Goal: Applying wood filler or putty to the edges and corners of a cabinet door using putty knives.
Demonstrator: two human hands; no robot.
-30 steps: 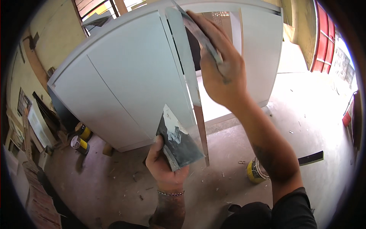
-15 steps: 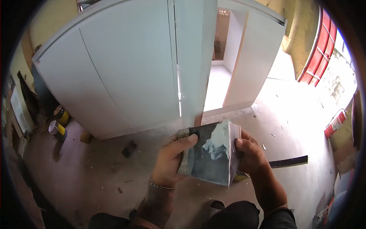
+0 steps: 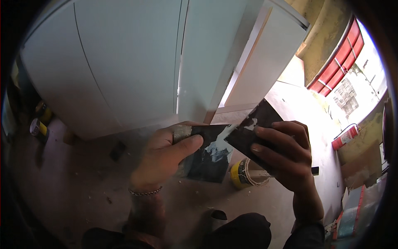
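Note:
My left hand is closed around the grey, worn edge of a dark flat putty spreader, thumb on top. Pale putty is smeared across that spreader's right part. A second dark putty spreader is gripped in my right hand, tilted, with a little pale putty on its face. Its lower left corner overlaps the right end of the left one; whether they press together I cannot tell. Below them on the floor stands an open yellow and dark tub with putty-coated rims and a stick-like handle across it, partly behind my right hand.
A large white cabinet stands ahead, its pale door panel jutting toward me. Yellow and dark cans sit at its left. A dark scrap lies on the floor. A red fire extinguisher stands by the right wall.
My right hand has turned and raised its spreader, which now shows its dark face at a slant. Both hands have shifted left in view, uncovering the tub. The cabinet looks closer.

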